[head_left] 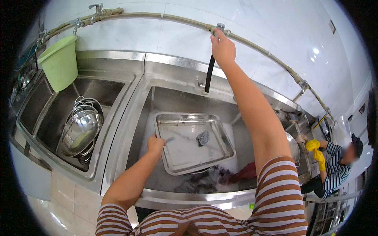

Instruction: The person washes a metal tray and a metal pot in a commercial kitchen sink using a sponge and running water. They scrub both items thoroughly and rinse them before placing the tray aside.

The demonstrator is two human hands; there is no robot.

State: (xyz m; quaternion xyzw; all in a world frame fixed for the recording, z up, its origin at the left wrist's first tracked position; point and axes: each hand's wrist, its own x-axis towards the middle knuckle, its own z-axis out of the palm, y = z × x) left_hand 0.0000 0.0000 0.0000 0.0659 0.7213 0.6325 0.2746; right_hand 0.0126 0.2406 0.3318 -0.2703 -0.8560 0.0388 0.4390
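Observation:
My left hand [156, 144] is closed on the left rim of a rectangular metal tray [212, 157]. The tray lies slightly turned in the large steel sink [169, 94], with cloudy, soapy-looking water in and around it. A grey steel wool scrubber [203, 138] sits inside it, right of centre. Up at the wall, my right hand [223, 46] has its fingers wrapped round a metal tap [220, 27] on the pipe. From under that hand a black hose [210, 72] hangs down toward the sink's back edge. Whether water runs from it I cannot tell.
Stacked metal bowls [82, 131] fill part of the left sink, below a green bucket [61, 63]. Dark cloth [208, 179] and a dark red piece [245, 172] lie in the water. At the right, a person in yellow gloves [314, 145] works at another sink.

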